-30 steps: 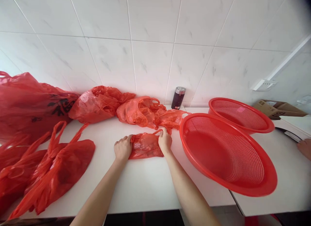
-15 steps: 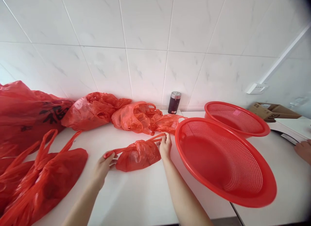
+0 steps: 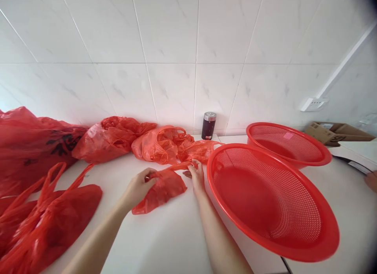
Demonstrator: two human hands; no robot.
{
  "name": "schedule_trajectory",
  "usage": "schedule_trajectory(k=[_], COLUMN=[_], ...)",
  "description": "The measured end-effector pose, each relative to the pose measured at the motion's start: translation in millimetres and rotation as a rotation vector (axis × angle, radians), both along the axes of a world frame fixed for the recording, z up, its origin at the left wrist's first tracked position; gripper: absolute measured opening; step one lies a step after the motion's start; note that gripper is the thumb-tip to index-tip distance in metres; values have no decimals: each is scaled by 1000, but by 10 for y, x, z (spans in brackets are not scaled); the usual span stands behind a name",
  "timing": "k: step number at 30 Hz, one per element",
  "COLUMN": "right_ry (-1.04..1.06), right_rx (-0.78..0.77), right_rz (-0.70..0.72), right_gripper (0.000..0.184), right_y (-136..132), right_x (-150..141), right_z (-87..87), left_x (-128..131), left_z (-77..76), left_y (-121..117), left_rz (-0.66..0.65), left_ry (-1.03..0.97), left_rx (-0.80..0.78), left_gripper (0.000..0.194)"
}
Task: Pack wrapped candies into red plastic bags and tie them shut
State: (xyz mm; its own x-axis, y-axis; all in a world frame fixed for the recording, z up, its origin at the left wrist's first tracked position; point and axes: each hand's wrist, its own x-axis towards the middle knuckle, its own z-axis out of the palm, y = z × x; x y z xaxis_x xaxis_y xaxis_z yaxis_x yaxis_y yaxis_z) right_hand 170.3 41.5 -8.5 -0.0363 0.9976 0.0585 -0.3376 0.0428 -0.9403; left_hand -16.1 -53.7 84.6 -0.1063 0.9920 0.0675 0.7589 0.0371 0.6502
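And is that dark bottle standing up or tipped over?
Upright: the dark bottle stands by the tiled wall, its silver lid on top.

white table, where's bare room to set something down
White table is bare between the left forearm and right forearm, nearer than the held bag; in a strip between left forearm and near-left bags; and right of the front basket. It's crowded along the wall, with rear bags and a dark flask, and by the rear basket.
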Motion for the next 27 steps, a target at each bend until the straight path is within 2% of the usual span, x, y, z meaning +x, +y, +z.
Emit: schedule_trajectory(k=[4, 7, 8, 10, 12, 15, 17, 21, 24, 27], right_ry=[0, 2, 10, 42, 80, 118, 128, 122, 113, 90], right_rx=[0, -5, -1, 9, 10, -3, -10, -15, -17, -22], right_rz=[360, 526, 532, 483, 432, 425, 417, 380, 340, 301], right_gripper=[54, 40, 33, 31, 35, 38, 39, 42, 44, 41], right_y=[-137, -262, -293, -332, -353, -382, -406, -438, -428, -398], right_x=[-114, -227, -253, -276, -264, -218, -191, -175, -189, -196], right_z=[74, 105, 114, 137, 175, 253, 307, 376, 381, 340], left_x=[-134, -111, -97, -72, -46, -3, 20, 44, 69, 96], left_z=[164, 114, 65, -57, -171, -259, -252, -154, -77, -15], left_y=[-293, -456, -489, -528, -544, -560, -574, -612, -646, -680], left_rz=[25, -4, 13, 70, 118, 78, 40, -24, -79, -79], left_ry=[-499, -870, -954, -995, -931, -858, -861, -1002, -1091, -1101], left_rx=[-87, -154, -156, -139, -136, -188, -203, -110, -116, -135], left_gripper=[24, 24, 24, 27, 29, 31, 30, 21, 21, 23])
